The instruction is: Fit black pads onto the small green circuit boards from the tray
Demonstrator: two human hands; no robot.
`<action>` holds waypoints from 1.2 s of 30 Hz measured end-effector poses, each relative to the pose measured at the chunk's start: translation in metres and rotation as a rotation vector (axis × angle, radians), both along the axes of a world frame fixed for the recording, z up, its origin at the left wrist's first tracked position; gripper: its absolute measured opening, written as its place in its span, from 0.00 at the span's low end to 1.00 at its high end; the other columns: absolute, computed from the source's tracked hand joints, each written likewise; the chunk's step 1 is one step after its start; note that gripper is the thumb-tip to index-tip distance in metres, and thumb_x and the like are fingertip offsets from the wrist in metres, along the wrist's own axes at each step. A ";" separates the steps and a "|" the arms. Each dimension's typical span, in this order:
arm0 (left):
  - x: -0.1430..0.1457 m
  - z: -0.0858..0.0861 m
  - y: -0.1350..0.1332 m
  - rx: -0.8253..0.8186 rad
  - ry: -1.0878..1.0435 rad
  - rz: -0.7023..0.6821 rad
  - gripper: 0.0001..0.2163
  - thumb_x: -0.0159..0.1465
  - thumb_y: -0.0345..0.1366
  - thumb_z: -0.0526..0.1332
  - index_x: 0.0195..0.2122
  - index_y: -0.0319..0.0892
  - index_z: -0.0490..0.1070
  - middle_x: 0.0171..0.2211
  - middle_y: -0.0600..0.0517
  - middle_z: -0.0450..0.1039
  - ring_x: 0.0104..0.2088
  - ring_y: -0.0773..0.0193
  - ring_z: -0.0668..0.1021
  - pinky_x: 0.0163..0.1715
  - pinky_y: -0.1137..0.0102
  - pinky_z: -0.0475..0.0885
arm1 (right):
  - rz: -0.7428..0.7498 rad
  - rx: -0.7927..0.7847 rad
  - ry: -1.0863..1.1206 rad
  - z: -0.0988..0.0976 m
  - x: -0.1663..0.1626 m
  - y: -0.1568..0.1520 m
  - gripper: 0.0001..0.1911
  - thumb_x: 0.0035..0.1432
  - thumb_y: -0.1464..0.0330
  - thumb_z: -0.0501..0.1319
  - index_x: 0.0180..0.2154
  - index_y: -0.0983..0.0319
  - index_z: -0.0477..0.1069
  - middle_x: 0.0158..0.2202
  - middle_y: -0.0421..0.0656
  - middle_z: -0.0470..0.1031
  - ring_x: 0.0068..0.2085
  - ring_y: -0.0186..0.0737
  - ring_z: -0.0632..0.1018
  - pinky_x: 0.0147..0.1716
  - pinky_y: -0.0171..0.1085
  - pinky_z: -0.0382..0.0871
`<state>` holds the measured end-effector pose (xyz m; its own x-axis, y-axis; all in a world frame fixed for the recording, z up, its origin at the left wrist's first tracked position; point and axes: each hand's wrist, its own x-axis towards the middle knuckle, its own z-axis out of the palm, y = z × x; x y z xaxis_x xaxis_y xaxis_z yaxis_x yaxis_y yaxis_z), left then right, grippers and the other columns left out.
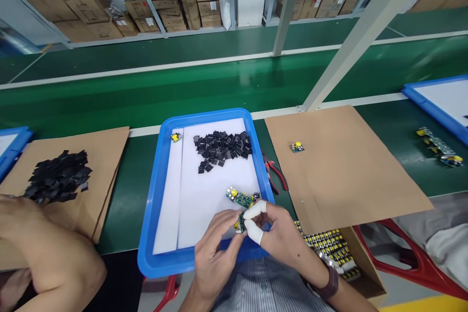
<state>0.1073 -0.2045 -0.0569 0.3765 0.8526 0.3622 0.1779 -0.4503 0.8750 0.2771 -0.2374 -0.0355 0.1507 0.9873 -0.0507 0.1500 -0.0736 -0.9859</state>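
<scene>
Green conveyor belt (pixel 219 87), cardboard-stacked shelves (pixel 171 7)

A: Bright, even light from above; the white liner of the tray (pixel 161 165) nearly washes out.

B: Shadows?

A: Soft and short, under the hands. The green belt (pixel 219 87) carries a pale sheen.

B: Sharpness?

A: Centre is crisp. Edges bend outward, and the posts lean. The near left corner is blurred.
</scene>
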 end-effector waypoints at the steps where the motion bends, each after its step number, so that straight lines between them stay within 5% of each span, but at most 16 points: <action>1: 0.000 0.000 0.000 -0.018 0.001 0.004 0.20 0.63 0.20 0.67 0.54 0.46 0.77 0.49 0.47 0.81 0.50 0.55 0.81 0.51 0.58 0.79 | 0.017 -0.015 0.008 0.001 0.001 0.000 0.07 0.58 0.77 0.61 0.33 0.59 0.73 0.30 0.37 0.73 0.29 0.34 0.73 0.30 0.32 0.68; 7: 0.002 -0.001 0.001 0.048 0.062 -0.049 0.21 0.64 0.19 0.64 0.56 0.45 0.76 0.51 0.46 0.80 0.53 0.55 0.80 0.55 0.57 0.78 | 0.098 0.069 -0.252 0.007 0.011 0.000 0.11 0.57 0.81 0.59 0.29 0.60 0.69 0.30 0.37 0.69 0.31 0.34 0.70 0.31 0.34 0.63; 13: -0.001 -0.001 -0.002 -0.135 0.110 -0.021 0.19 0.65 0.26 0.67 0.56 0.50 0.75 0.52 0.49 0.80 0.52 0.56 0.81 0.55 0.60 0.79 | 0.112 -0.016 0.001 0.003 0.018 0.002 0.09 0.58 0.78 0.61 0.33 0.59 0.75 0.32 0.38 0.74 0.32 0.34 0.73 0.31 0.32 0.66; 19: -0.003 0.000 -0.006 -0.239 0.101 -0.012 0.17 0.65 0.29 0.67 0.55 0.51 0.76 0.51 0.49 0.81 0.50 0.57 0.83 0.52 0.61 0.81 | 0.108 -0.039 -0.022 0.006 0.015 0.000 0.10 0.58 0.79 0.61 0.33 0.59 0.74 0.32 0.37 0.74 0.31 0.34 0.73 0.31 0.32 0.66; 26: -0.002 -0.004 -0.005 -0.141 0.118 0.030 0.17 0.65 0.27 0.66 0.54 0.47 0.77 0.50 0.46 0.82 0.50 0.55 0.83 0.52 0.59 0.81 | 0.108 0.009 -0.274 0.011 0.009 -0.004 0.10 0.59 0.81 0.59 0.33 0.59 0.70 0.33 0.38 0.71 0.32 0.35 0.72 0.34 0.35 0.65; 36: 0.002 0.003 -0.004 -0.034 0.121 -0.001 0.17 0.64 0.23 0.66 0.52 0.45 0.77 0.48 0.47 0.82 0.48 0.57 0.84 0.52 0.62 0.81 | 0.160 -0.017 -0.308 0.010 0.013 -0.001 0.13 0.58 0.80 0.60 0.28 0.59 0.62 0.30 0.38 0.69 0.30 0.35 0.70 0.30 0.34 0.61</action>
